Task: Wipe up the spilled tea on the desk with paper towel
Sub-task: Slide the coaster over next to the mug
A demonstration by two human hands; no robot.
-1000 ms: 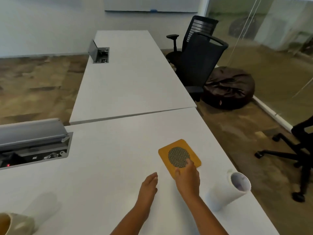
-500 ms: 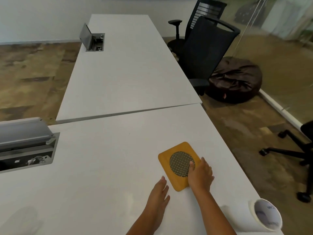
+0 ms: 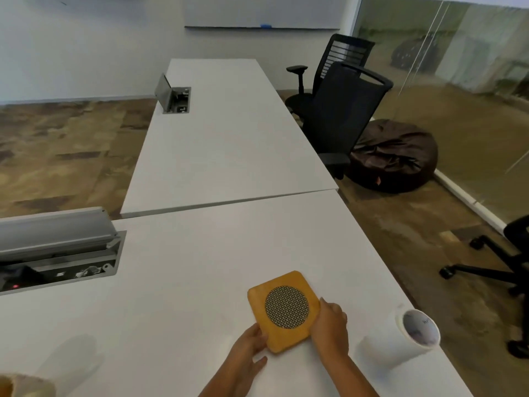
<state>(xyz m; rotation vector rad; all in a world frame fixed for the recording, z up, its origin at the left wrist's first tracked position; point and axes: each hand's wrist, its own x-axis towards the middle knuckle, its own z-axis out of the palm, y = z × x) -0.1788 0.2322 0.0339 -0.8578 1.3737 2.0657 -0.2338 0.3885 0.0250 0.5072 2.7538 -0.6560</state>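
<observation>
A square yellow wooden coaster [image 3: 283, 310] with a round metal mesh centre lies on the white desk [image 3: 200, 282]. My right hand [image 3: 329, 328] grips its right edge. My left hand [image 3: 249, 351] touches its lower left corner with the fingertips, thumb spread. A roll of white paper towel [image 3: 400, 339] lies on its side to the right of my right hand, near the desk's right edge. No spilled tea shows on the desk surface.
A beige cup [image 3: 23, 385] peeks in at the bottom left corner. An open cable box [image 3: 57, 253] is set into the desk at left. A second white desk [image 3: 217, 138] adjoins behind. Black office chairs [image 3: 337, 110] and a brown beanbag [image 3: 395, 156] stand to the right.
My left hand has moved right onto the coaster's lower left corner. My right hand has slid from the top of the coaster to grip its right edge. The camera view has shifted.
</observation>
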